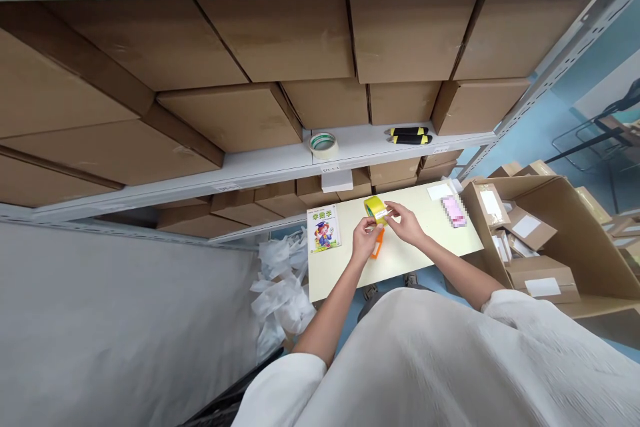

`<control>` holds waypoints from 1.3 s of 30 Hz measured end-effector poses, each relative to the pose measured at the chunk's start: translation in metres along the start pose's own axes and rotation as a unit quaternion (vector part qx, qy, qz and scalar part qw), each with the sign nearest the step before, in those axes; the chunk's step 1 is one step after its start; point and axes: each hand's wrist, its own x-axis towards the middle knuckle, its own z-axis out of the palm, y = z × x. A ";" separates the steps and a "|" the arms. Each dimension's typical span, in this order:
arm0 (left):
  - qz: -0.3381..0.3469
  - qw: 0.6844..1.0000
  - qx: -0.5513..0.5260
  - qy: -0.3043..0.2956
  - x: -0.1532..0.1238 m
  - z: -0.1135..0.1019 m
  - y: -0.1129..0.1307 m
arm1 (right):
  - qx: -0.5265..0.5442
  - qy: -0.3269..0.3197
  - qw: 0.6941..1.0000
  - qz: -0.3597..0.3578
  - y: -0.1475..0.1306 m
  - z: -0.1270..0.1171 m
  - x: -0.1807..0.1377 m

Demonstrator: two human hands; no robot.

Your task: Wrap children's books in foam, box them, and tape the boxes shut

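Over the cream table (350, 271), a roll of yellow packing tape (377, 209) is held between my two hands. My left hand (367, 239) is closed, its fingertips on the near left side of the roll. My right hand (405, 224) pinches the roll's right edge, where a small whitish strip shows. Just beside my left fingers is an orange tape dispenser (379, 245), partly hidden by that hand; whether the hand touches it I cannot tell. A children's book (324, 229) with a cartoon cover lies flat at the table's left end.
On the shelf above are a tape roll (323, 145) and two utility knives (409, 135), with cardboard boxes (280, 33) behind. A pink blurred item (454, 211) lies at the table's right. Beyond stands a large carton (595, 247) of parcels. White plastic wrapping (285, 280) is heaped left.
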 end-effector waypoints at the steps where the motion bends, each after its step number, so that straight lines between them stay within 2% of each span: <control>1: 0.001 1.000 0.007 0.005 -0.001 0.000 0.001 | 0.002 0.005 1.000 0.007 0.000 0.001 0.000; 12: -0.001 1.000 -0.003 0.030 -0.006 0.006 0.006 | 0.008 0.072 0.997 0.034 -0.011 0.014 -0.005; 17: -0.012 0.999 0.029 0.037 -0.012 0.007 0.011 | 0.065 0.117 0.986 0.103 -0.012 0.020 0.001; 21: 0.031 0.995 0.082 0.057 -0.015 0.005 0.014 | 0.111 0.124 0.974 0.152 -0.009 0.022 0.007; 26: 0.097 0.986 0.121 0.058 -0.014 -0.002 0.015 | 0.111 0.101 0.974 0.172 -0.008 0.017 0.011; 32: 0.123 0.976 0.172 0.048 -0.015 -0.004 0.010 | 0.027 0.083 0.984 0.157 -0.014 0.012 0.010; 39: 0.155 0.964 0.211 0.050 -0.016 -0.001 0.004 | -0.083 0.075 0.992 0.059 -0.023 0.012 0.009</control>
